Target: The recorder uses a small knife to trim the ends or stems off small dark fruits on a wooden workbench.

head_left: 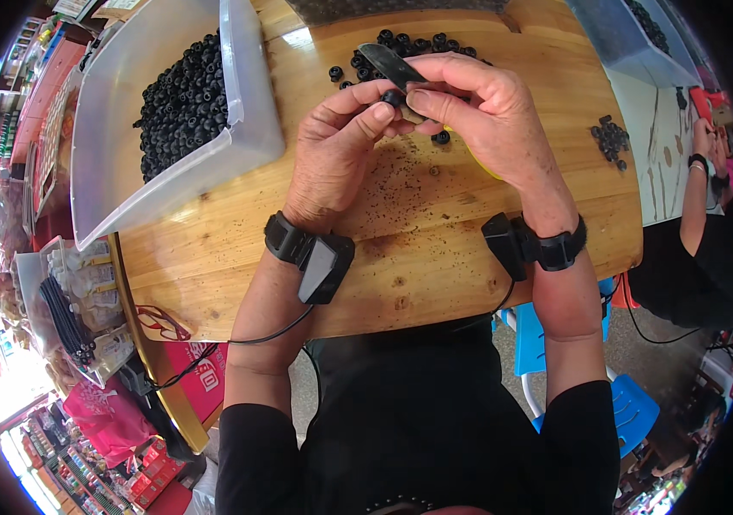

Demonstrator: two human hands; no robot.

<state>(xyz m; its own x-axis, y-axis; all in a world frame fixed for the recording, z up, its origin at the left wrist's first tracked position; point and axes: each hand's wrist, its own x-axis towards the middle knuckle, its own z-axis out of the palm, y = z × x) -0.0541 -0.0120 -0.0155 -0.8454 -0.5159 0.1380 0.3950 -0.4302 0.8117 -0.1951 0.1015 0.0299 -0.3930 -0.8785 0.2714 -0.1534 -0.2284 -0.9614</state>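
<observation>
I held small black ring (393, 97) pinched in L hand (336, 154) fingertips, R hand (478, 112) gripping dark blade (390, 65), long axis up-left, tip touching ring.

Round wooden table (212, 249), pale grain, dark specks strewn at its middle. On its upper left, a clear plastic bin (117, 146) tipped on edge, holding black ring-shaped beads (184, 103). Small cluster of black beads (610, 137) near the table's right edge. Blue plastic stool (632, 403) below the table's lower right.
</observation>
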